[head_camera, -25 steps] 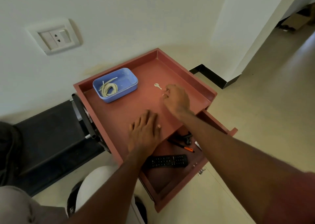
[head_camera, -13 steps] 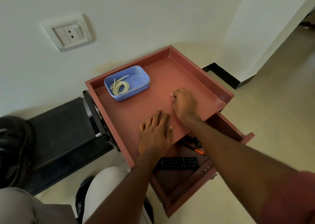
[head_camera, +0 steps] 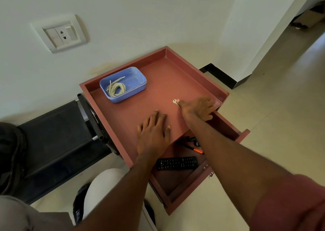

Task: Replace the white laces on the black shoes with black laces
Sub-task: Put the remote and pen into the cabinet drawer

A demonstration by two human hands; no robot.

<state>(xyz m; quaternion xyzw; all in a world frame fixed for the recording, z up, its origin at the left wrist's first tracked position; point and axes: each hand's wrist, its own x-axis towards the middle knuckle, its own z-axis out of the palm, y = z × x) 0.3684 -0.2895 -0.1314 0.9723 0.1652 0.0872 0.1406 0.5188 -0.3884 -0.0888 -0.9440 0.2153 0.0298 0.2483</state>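
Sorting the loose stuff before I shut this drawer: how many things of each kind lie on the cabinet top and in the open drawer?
Blue tray: 1
White laces, one bundle: 1
Key: 1
Remote control: 1
Orange-tipped pen: 1
Dark item, kind unclear: 1
Total: 6

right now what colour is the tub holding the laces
Light blue tub, clearest in the head view.

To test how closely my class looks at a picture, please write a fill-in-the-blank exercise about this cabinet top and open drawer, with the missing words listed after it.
1. The coiled white laces lie in a ____ plastic tub.
2. The left hand lies ____ on the red cabinet top.
3. The right hand touches a small ____ with a fingertip.
4. In the open drawer lies a black ____ beside an orange-tipped pen.

Missing words: blue; flat; key; remote control
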